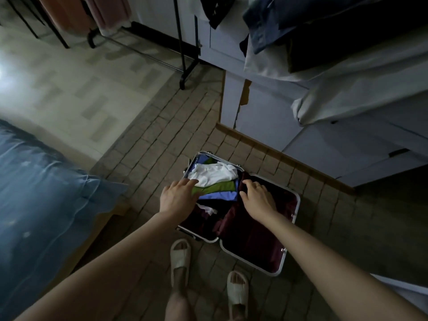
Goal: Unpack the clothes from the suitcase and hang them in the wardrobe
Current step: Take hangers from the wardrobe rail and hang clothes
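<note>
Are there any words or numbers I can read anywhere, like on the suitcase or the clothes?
None: no words, numbers or labels can be read.
suitcase: no writing shows.
white garment, green garment, blue garment: plain where they show.
slippers: no logo shows.
The room is dim.

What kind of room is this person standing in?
Most likely a bedroom. A bed with blue bedding sits on the left, a black metal clothes rail hung with garments stands by pale wardrobe doors, and an open silver-framed suitcase of clothes lies on the tiled floor.
</note>
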